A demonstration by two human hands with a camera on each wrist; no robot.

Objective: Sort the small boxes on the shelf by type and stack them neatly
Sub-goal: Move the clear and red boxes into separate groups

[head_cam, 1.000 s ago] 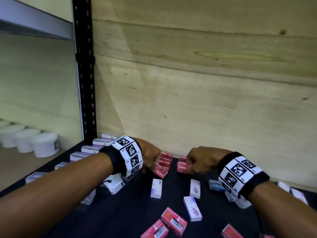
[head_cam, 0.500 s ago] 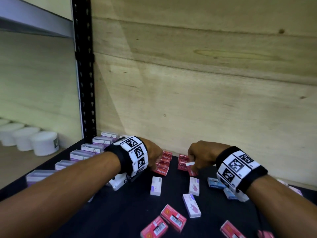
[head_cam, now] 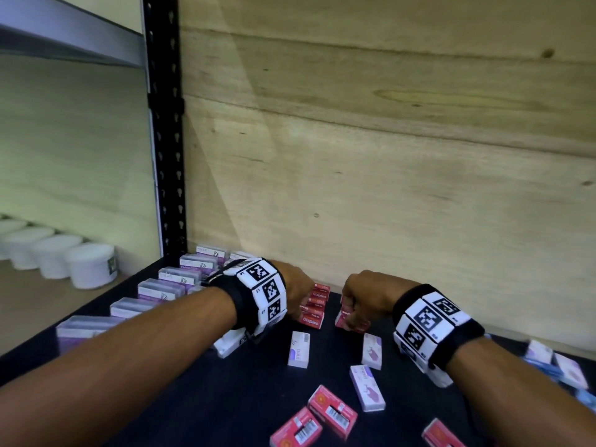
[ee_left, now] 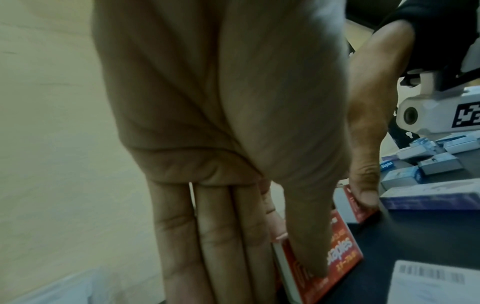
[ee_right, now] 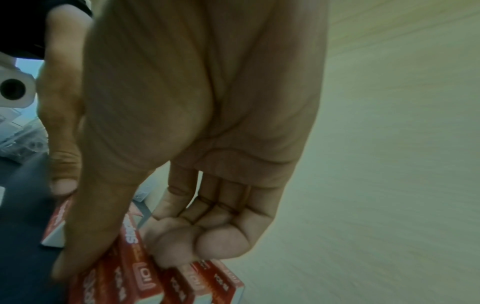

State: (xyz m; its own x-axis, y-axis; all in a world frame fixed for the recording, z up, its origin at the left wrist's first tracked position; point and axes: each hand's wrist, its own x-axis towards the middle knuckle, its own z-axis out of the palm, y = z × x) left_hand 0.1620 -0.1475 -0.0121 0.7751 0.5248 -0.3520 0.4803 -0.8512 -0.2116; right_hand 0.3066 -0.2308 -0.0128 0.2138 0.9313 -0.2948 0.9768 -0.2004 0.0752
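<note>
Red staples boxes stand packed together on the black shelf close to the plywood back wall. My left hand grips this group from the left, its thumb lying across a box face and its straight fingers behind. My right hand pinches another red box between thumb and curled fingertips, with more red boxes beside it. Loose white-purple boxes and loose red boxes lie nearer me.
A row of clear-lidded purple boxes runs along the shelf's left edge by the black post. Blue and white boxes are heaped at the right. White tubs stand on the neighbouring shelf.
My right hand has carried its red box back and down beside the other red boxes near the wall. My left hand has stayed on the red group, shifting slightly toward the wall.
</note>
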